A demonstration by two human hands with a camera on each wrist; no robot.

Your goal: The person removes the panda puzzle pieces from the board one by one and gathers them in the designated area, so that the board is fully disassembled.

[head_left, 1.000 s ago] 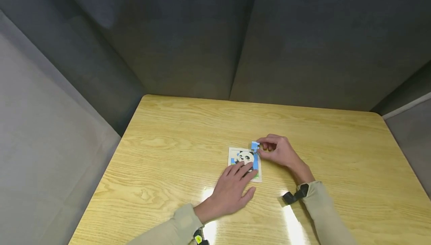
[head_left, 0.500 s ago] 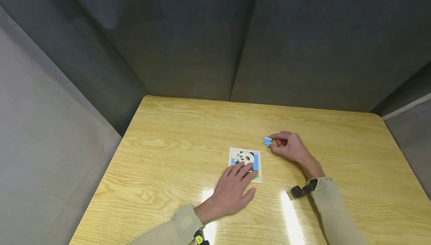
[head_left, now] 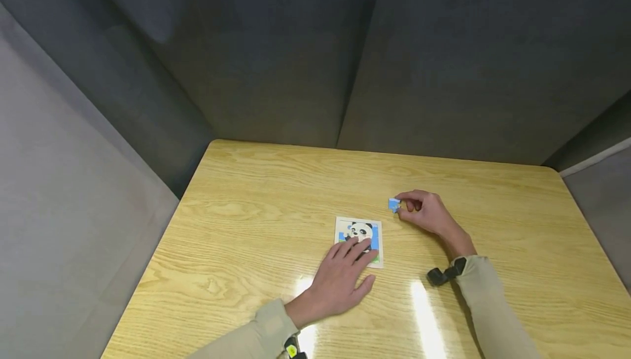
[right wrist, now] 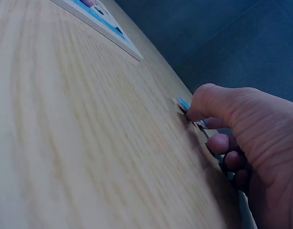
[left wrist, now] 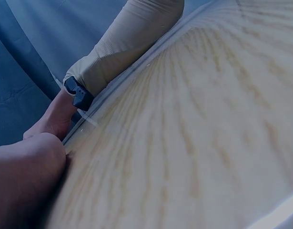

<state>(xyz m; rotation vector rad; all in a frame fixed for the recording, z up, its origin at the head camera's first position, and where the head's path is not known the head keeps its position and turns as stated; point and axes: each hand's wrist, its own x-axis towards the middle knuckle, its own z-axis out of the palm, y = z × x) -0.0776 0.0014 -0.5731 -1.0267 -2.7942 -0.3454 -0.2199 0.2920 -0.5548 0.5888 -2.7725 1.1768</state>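
A small panda jigsaw puzzle (head_left: pixel 359 229) in a white frame lies flat near the middle of the table. My left hand (head_left: pixel 339 282) rests over its lower part with fingers spread, hiding some of the picture. Up and to the right of the frame, my right hand (head_left: pixel 426 214) pinches a blue puzzle piece (head_left: pixel 394 204) between thumb and index finger. In the right wrist view that piece (right wrist: pixel 183 103) is close over the tabletop, its far side partly covered by the thumb. The frame's corner (right wrist: pixel 136 56) shows at the top of that view.
The wooden table (head_left: pixel 256 200) ends at a dark grey curtain (head_left: pixel 276 74) along the back. A light grey panel (head_left: pixel 74 211) stands to the left. Black wrist straps (head_left: pixel 446 272) sit on both arms, over beige sleeves.
My right hand has carried the puzzle piece from the frame's upper right corner away to the right and slightly back, down close to the table. My left hand has stayed on the puzzle.
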